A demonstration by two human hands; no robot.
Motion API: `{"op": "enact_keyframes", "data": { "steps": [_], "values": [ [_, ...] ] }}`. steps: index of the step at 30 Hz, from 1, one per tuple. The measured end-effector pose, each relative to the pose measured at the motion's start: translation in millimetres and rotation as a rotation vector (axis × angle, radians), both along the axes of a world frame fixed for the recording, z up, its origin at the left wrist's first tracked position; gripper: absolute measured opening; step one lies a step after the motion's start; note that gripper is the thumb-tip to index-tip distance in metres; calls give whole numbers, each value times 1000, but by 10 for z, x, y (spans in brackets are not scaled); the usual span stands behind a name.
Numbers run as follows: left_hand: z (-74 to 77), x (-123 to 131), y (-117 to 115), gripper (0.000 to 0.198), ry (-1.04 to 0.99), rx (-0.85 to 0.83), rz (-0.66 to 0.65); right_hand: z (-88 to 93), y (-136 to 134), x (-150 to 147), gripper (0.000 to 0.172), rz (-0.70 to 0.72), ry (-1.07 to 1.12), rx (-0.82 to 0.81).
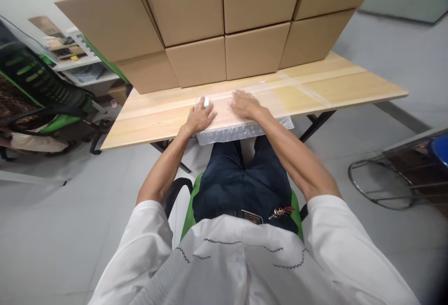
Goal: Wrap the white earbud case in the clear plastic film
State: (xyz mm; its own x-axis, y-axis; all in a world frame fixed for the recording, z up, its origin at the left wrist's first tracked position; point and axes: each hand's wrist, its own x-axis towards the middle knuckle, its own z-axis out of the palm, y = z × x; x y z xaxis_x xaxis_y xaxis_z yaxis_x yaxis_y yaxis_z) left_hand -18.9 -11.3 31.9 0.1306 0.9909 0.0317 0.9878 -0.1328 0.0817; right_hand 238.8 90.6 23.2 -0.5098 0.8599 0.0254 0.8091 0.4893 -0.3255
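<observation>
A clear plastic wrapping sheet (233,132) lies across the tabletop, and its crinkled near edge hangs over the front. My left hand (200,118) rests on its left part, fingers around a small white rounded object (206,102). What this object is I cannot make out; the fingers partly cover it. Right of it, my right hand (246,105) is low over the sheet, slightly blurred, fingers loosely bent and apart. It appears to hold nothing.
Cardboard boxes (259,46) are stacked two high along the back of the wooden table (140,121). A black and green office chair (45,81) stands left, with a white shelf (91,74) behind it. On the right is a round metal stool frame (381,183).
</observation>
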Motion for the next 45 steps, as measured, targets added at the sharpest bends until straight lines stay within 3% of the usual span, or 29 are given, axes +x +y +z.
{"op": "enact_keyframes", "data": {
  "steps": [3,5,10,15,24,34,38,41,45],
  "values": [
    [-18,-11,19,75,-6,-5,-4,-93,82,-344,95,99,30,-48],
    [-46,-20,40,75,-21,-8,-5,-156,176,-335,97,83,23,-59],
    [-109,-33,86,76,-71,1,-21,-177,432,299,101,-81,-46,-86],
    [-48,12,39,75,-71,-10,-10,-117,490,895,97,-203,-112,-76],
    [5,23,-9,72,-25,-2,-14,-166,431,1162,103,-290,-79,-58],
    [25,-2,-9,72,-7,-20,-27,-24,184,1086,95,-337,-109,-34],
    [32,-61,-33,90,-150,31,10,6,173,1068,97,-344,-148,-38],
    [56,-150,48,100,-274,93,33,-8,217,963,99,-289,-135,19],
    [42,-292,328,115,-370,54,11,-60,270,570,99,-102,-39,16]
  ]
}}
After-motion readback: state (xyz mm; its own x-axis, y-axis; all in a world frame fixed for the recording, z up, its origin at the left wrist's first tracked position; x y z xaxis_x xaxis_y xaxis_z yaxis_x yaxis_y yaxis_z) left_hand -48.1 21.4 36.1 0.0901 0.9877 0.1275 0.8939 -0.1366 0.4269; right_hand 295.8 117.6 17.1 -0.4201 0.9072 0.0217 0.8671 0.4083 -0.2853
